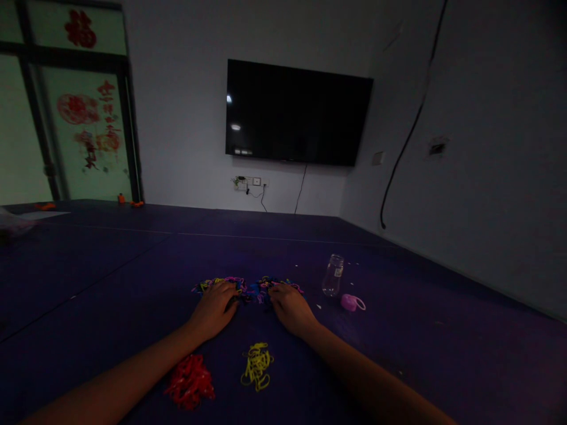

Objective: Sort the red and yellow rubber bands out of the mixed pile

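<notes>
— Nearest the camera, what lies on the dark mat (133, 283)?
— A red pile of bands (189, 382) and a yellow pile (257, 366), both between the forearms.
— And the hands?
— Left hand (215, 310) and right hand (290, 307) rest palm-down, fingers loosely spread, gripping nothing I can make out.
— Where's the mixed heap of bands (248, 288)?
— Just beyond the fingertips, touching them, its long axis running left to right; both hands equally near. A clear bottle (333, 275) and pink cap (351, 302) sit right

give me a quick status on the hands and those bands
Left hand and right hand both flat on mixed-colour band pile. Red pile and yellow pile sorted nearer. Bottle and pink cap clear, right.
</notes>
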`<state>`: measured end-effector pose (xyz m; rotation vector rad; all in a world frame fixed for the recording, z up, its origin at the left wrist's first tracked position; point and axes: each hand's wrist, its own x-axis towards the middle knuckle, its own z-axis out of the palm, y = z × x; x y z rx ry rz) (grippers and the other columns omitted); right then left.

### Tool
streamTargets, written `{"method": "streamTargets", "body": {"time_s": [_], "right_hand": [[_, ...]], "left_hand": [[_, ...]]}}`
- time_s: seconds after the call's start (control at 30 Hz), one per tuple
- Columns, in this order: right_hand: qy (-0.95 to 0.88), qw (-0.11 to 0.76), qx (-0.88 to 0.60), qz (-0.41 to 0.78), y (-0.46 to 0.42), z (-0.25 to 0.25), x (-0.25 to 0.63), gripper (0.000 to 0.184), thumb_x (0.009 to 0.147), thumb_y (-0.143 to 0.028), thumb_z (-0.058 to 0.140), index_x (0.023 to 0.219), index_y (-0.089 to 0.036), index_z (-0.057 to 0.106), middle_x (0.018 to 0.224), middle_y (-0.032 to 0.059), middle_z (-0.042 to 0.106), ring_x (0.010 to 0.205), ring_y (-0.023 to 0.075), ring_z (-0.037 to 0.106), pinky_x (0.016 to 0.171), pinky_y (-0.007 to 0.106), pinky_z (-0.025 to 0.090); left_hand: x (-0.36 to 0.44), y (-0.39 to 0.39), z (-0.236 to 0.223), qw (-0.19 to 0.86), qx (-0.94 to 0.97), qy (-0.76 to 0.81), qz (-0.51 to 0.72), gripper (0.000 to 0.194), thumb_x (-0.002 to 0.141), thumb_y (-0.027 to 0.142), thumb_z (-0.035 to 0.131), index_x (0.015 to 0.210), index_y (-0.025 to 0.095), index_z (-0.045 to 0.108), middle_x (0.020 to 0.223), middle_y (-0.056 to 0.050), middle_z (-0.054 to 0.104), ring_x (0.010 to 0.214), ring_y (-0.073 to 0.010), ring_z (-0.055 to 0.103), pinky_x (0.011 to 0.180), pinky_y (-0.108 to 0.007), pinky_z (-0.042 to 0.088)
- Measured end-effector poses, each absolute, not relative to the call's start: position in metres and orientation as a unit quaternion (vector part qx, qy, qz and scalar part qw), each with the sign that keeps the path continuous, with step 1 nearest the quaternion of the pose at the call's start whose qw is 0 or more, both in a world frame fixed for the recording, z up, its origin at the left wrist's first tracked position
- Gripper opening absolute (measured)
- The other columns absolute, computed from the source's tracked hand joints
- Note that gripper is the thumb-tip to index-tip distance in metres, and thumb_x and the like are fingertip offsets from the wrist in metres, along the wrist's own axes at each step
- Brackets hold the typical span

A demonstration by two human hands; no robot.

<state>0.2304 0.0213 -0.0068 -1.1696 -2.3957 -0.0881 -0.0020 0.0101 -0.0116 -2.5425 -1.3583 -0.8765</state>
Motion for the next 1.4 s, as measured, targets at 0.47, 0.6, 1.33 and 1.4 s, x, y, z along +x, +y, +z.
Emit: {"method": "streamTargets", "body": {"time_s": [0.47, 0.6, 1.33, 1.4], "right_hand": [[-0.873, 0.235, -0.426, -0.038, 0.0179, -0.0050, 0.2293, 0.025, 0.088, -0.009, 0.041, 0.085, -0.015, 0.065, 0.100, 0.0083, 0.065, 0.098, 0.0175, 0.058, 0.088, 0.027, 0.040], [-0.871, 0.228, -0.434, -0.038, 0.0164, -0.0034, 0.2291, 0.025, 0.088, -0.010, 0.041, 0.085, -0.015, 0.065, 0.099, 0.0078, 0.065, 0.098, 0.0171, 0.058, 0.088, 0.027, 0.040], [-0.877, 0.220, -0.424, -0.048, 0.0141, -0.0005, 0.2274, 0.026, 0.090, -0.011, 0.041, 0.082, -0.015, 0.065, 0.089, 0.0074, 0.064, 0.090, 0.0176, 0.056, 0.083, 0.029, 0.040], [-0.878, 0.222, -0.421, -0.050, 0.0140, -0.0004, 0.2273, 0.026, 0.090, -0.012, 0.041, 0.080, -0.015, 0.064, 0.087, 0.0070, 0.064, 0.088, 0.0171, 0.056, 0.082, 0.028, 0.040]], "left_hand": [[-0.0012, 0.0088, -0.0101, 0.071, -0.842, -0.453, -0.283, 0.017, 0.082, 0.017, 0.052, 0.094, 0.019, 0.063, 0.102, -0.006, 0.065, 0.100, -0.0237, 0.058, 0.090, -0.041, 0.044], [-0.0013, 0.0088, -0.0110, 0.070, -0.842, -0.450, -0.290, 0.018, 0.083, 0.017, 0.051, 0.096, 0.019, 0.063, 0.102, -0.006, 0.065, 0.100, -0.0233, 0.058, 0.091, -0.040, 0.044], [0.0006, 0.0063, -0.0073, 0.041, -0.864, -0.422, -0.270, 0.025, 0.082, 0.012, 0.048, 0.102, 0.018, 0.061, 0.105, -0.007, 0.065, 0.101, -0.0225, 0.058, 0.091, -0.038, 0.043], [0.0005, 0.0061, -0.0074, 0.044, -0.863, -0.422, -0.273, 0.025, 0.082, 0.012, 0.047, 0.102, 0.018, 0.061, 0.105, -0.007, 0.065, 0.101, -0.0225, 0.058, 0.091, -0.038, 0.043]]}}
